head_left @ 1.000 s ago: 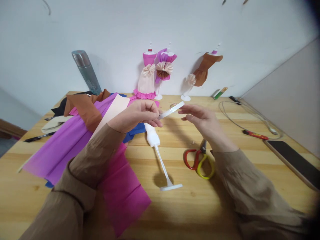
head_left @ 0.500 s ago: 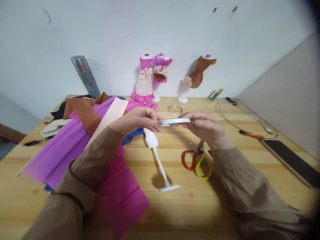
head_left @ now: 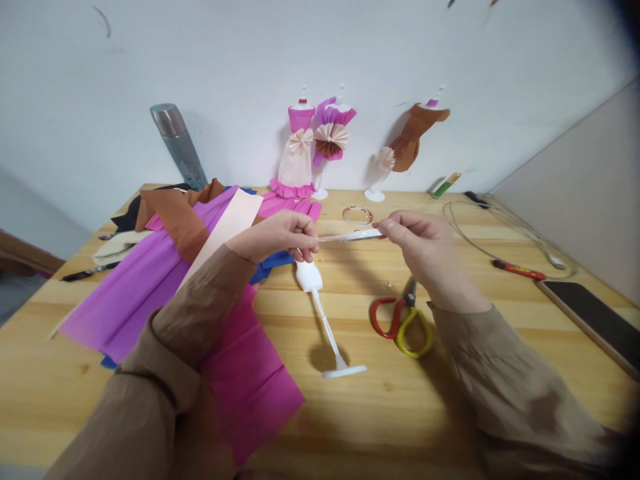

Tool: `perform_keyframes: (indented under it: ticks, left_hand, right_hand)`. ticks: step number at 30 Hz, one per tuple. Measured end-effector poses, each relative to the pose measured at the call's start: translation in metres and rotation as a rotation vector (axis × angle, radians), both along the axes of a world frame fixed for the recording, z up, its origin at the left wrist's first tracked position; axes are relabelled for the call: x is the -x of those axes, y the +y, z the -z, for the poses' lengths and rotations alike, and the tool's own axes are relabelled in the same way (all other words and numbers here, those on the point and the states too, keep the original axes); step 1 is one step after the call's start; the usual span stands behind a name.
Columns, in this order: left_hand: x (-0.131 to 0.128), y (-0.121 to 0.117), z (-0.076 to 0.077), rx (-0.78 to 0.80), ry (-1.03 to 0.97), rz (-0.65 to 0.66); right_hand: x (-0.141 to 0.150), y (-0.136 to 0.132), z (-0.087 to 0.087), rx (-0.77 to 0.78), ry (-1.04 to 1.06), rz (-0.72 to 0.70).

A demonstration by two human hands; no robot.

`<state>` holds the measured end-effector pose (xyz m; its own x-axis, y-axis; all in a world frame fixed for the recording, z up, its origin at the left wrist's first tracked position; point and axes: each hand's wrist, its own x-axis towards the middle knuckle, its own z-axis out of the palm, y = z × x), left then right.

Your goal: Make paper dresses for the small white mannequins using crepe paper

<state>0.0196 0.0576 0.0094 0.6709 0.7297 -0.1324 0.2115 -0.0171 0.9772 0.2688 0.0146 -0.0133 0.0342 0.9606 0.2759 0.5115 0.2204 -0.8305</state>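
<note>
My right hand [head_left: 423,257] pinches a thin roll of whitish tape [head_left: 365,235] by its right side, seen nearly edge-on above the table. A short clear strip runs from the roll to my left hand [head_left: 280,235], whose closed fingers grip the tape's end. Below my left hand lies a small white mannequin [head_left: 309,277] with a stem and round base, its top partly covered by the fingers. Scissors [head_left: 414,337] with one red and one yellow handle rest under my right wrist.
Purple, brown, cream and magenta crepe paper [head_left: 253,373] covers the left side. Dressed mini mannequins [head_left: 296,160] stand by the wall near a tilted flask [head_left: 180,150]. A wire ring [head_left: 357,215], a cable [head_left: 457,230] and a phone [head_left: 593,320] lie farther right.
My right hand has shifted its hold on the tape roll, now pinching it with thumb and fingers. The roll has turned, and more strip shows between my hands. The view has moved slightly.
</note>
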Motion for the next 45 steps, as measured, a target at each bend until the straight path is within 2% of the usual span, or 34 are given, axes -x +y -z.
perform_keyframes:
  ticks: [5,11,15,18,24,28,32,45]
  left_hand:
    - [0.011,0.005,0.008,0.059,0.127,0.049]
    - [0.024,-0.005,0.031,0.174,0.21,-0.111]
    - [0.024,-0.011,0.052,0.236,0.226,-0.196]
    - [0.022,-0.012,0.061,0.243,0.227,-0.216]
    - [0.021,-0.011,0.065,0.208,0.243,-0.244]
    - [0.02,-0.009,0.073,0.191,0.258,-0.253]
    - [0.02,-0.008,0.079,0.192,0.252,-0.262]
    - [0.014,-0.01,0.078,0.226,0.229,-0.283]
  right_hand:
    - [0.015,-0.005,-0.006,-0.043,-0.165,-0.009]
    - [0.03,0.003,0.008,-0.173,-0.5,-0.057]
    - [0.031,0.009,0.02,-0.216,-0.62,-0.123]
    - [0.029,0.009,0.023,-0.236,-0.66,-0.13]
    - [0.03,0.011,0.029,-0.28,-0.693,-0.145]
    - [0.032,0.015,0.038,-0.291,-0.729,-0.169]
    - [0.032,0.015,0.04,-0.299,-0.738,-0.185]
    - [0.028,0.018,0.043,-0.317,-0.731,-0.151]
